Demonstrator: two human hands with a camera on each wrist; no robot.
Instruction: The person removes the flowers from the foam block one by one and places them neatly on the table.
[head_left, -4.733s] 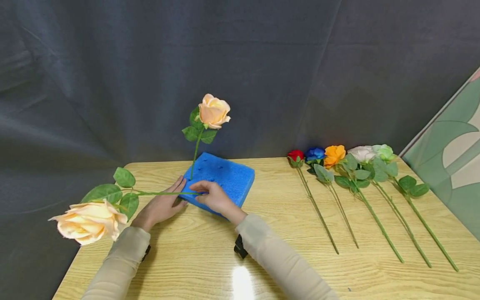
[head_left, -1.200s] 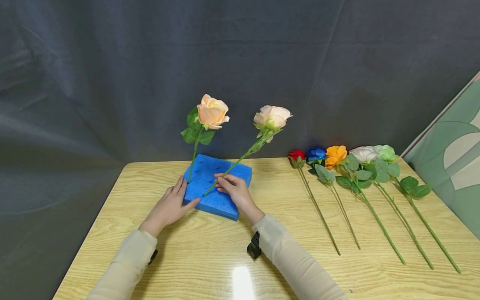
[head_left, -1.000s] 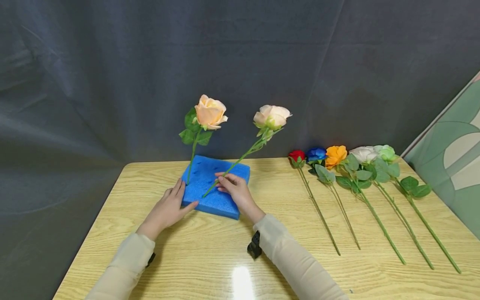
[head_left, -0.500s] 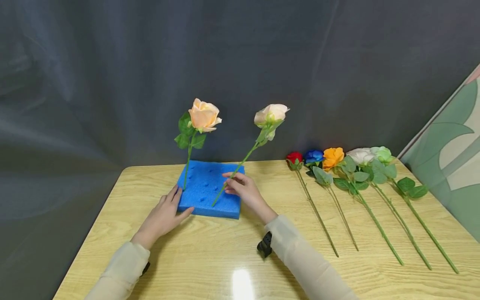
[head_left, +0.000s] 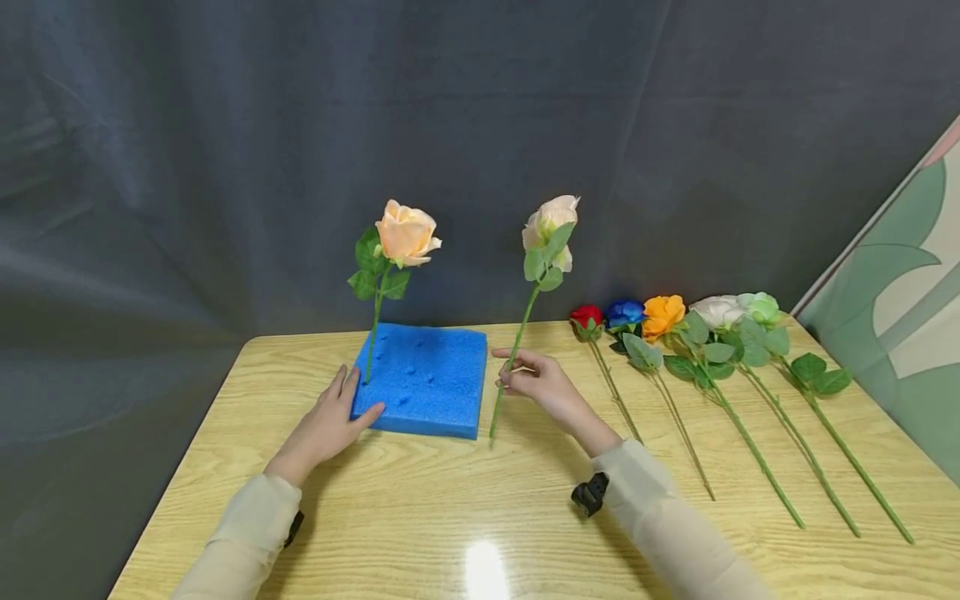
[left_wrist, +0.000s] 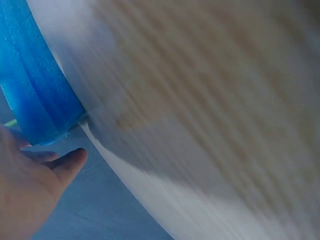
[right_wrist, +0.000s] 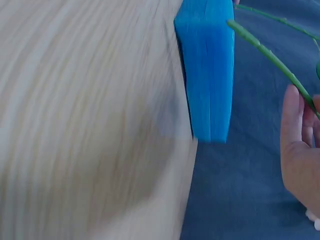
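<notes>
A blue foam block (head_left: 457,358) with several small holes in its top lies on the table. One peach rose (head_left: 407,233) stands in it near the left edge, leaning slightly right. My left hand (head_left: 318,429) rests along the block's left side, fingers extended and thumb at the front edge. Just right of the block, my right hand (head_left: 547,387) pinches the green stem of a second, paler peach rose (head_left: 551,225), bloom up. In the right wrist view the lower end of that stem (right_wrist: 265,50) overlaps the top edge of the block (right_wrist: 207,75).
To the right lie a red rose (head_left: 587,321), a blue rose (head_left: 625,313), an orange rose (head_left: 663,317), a white rose (head_left: 718,311) and a pale green rose (head_left: 763,307), stems toward the front. A dark curtain (head_left: 480,150) hangs behind the table (head_left: 420,517).
The right hand has swung the paler rose from the left, across the block, to beyond its right edge, turning it more upright. The block has turned straighter and shifted slightly left with the standing rose.
</notes>
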